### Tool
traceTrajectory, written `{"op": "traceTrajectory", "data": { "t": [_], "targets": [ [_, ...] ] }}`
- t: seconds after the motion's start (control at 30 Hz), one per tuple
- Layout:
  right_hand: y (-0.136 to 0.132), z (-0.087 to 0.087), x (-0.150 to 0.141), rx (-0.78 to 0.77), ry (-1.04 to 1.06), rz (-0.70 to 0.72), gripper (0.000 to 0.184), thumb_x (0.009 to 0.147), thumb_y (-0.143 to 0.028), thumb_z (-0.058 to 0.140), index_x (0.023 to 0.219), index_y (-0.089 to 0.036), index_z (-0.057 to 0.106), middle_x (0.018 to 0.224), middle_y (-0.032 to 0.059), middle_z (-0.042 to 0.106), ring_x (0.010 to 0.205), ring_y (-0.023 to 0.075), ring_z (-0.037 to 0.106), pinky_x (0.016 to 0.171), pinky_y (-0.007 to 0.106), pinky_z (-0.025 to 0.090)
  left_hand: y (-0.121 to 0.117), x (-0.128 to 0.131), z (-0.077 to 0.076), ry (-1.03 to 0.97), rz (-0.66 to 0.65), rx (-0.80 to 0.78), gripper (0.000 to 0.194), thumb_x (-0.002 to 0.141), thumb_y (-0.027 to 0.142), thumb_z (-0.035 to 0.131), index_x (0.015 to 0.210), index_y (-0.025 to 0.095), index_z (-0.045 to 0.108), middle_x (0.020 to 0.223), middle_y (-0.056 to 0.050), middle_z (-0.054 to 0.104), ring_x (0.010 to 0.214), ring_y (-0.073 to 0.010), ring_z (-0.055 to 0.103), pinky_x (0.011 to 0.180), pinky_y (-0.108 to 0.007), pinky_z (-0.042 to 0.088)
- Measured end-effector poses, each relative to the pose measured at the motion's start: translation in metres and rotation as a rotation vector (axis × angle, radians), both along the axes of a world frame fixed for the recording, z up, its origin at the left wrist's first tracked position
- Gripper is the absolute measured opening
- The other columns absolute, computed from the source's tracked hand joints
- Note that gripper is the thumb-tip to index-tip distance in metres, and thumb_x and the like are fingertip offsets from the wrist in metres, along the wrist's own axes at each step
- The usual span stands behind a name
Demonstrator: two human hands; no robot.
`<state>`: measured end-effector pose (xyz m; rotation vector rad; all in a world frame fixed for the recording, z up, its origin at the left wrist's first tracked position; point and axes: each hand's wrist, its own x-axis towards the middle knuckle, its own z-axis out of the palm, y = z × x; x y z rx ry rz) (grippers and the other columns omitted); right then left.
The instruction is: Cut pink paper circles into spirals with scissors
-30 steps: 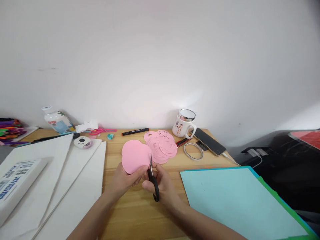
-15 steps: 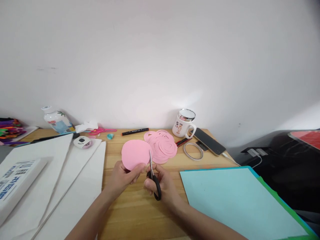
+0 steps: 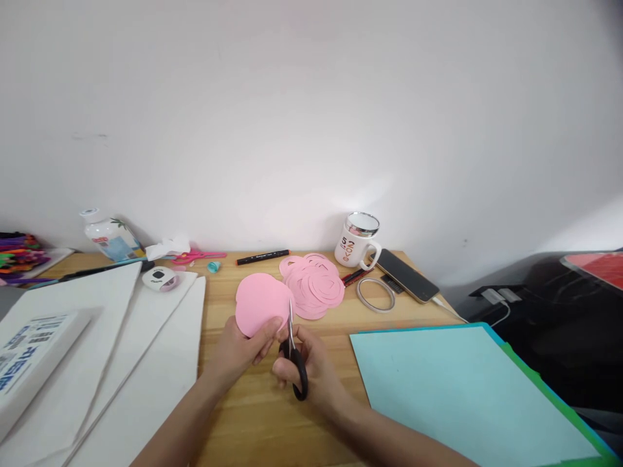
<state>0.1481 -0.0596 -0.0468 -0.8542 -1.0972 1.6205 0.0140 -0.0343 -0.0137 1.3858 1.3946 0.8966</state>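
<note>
Starting at my far left, I see white sheets (image 3: 160, 363) lying flat, with no cuts that I can make out. Next, my left hand (image 3: 234, 347) is closed on the pink paper (image 3: 260, 301), thumb on top, holding it above the table (image 3: 272, 415). Its outline is already rounded and lobed on the left; I can't tell whether it is one piece or overlapping rounds. At its right edge stand the blades of the black-handled scissors (image 3: 300, 376), gripped in my right hand (image 3: 318, 370), so I judge this piece part-worked, with that edge unfinished. Just beyond lies a pile of pink cutouts (image 3: 316, 288), many with curved cuts, so a good share looks done; I can't count them. Farther right, the pale blue sheet (image 3: 438, 383) looks uncut.
</note>
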Motion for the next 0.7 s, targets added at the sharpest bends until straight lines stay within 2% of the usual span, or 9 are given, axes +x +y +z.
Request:
{"op": "traceTrajectory", "data": {
  "t": [0.13,0.23,0.43,0.6,0.7],
  "targets": [
    [0.0039,0.0073,0.0035,0.051,0.039,-0.022,0.051,0.053,-0.046,0.079,0.083,-0.022,0.045,0.062,-0.0054,0.05,0.054,0.0101,0.043,0.049,0.021,0.033,-0.0004,-0.0012,0.0027,0.022,-0.05,-0.025,0.037,0.069,0.044,0.059,0.045,0.02,0.045,0.034,0.005,0.041,0.035,-0.0101,0.035,0.037,-0.023,0.03],
    [0.0057,0.0085,0.0042,0.054,0.053,-0.02,0.054,0.053,-0.049,0.079,0.082,-0.022,0.042,0.063,-0.0049,0.049,0.056,0.0108,0.042,0.051,0.021,0.033,-0.0012,-0.001,0.0052,-0.002,-0.042,-0.021,0.036,0.068,0.042,0.061,0.045,0.02,0.045,0.035,0.005,0.041,0.035,-0.0097,0.036,0.037,-0.022,0.03],
    [0.0061,0.0041,0.0047,0.047,0.015,-0.038,0.05,0.055,-0.048,0.077,0.079,-0.021,0.042,0.056,-0.0069,0.048,0.048,0.0081,0.038,0.043,0.019,0.028,-0.0018,0.0006,0.0022,-0.035,0.044,-0.012,0.038,0.067,0.043,0.061,0.044,0.019,0.043,0.036,0.005,0.038,0.036,-0.0086,0.033,0.037,-0.022,0.026],
    [0.0072,0.0017,0.0053,0.001,-0.048,-0.033,0.041,0.059,-0.04,0.075,0.079,-0.021,0.044,0.049,-0.0098,0.045,0.04,0.0072,0.039,0.039,0.018,0.029,0.0012,-0.0035,-0.0034,-0.07,-0.006,0.009,0.038,0.071,0.045,0.058,0.048,0.016,0.051,0.035,0.006,0.037,0.035,-0.0076,0.031,0.038,-0.021,0.025],
    [0.0071,-0.0007,0.0042,-0.004,-0.073,-0.046,0.038,0.061,-0.038,0.073,0.078,-0.021,0.043,0.047,-0.0104,0.045,0.037,0.0064,0.039,0.037,0.017,0.029,0.0022,-0.0043,-0.0033,-0.08,-0.028,0.057,0.048,0.076,0.047,0.052,0.04,0.017,0.044,0.033,0.006,0.036,0.035,-0.0065,0.031,0.04,-0.021,0.026]
  ]
}}
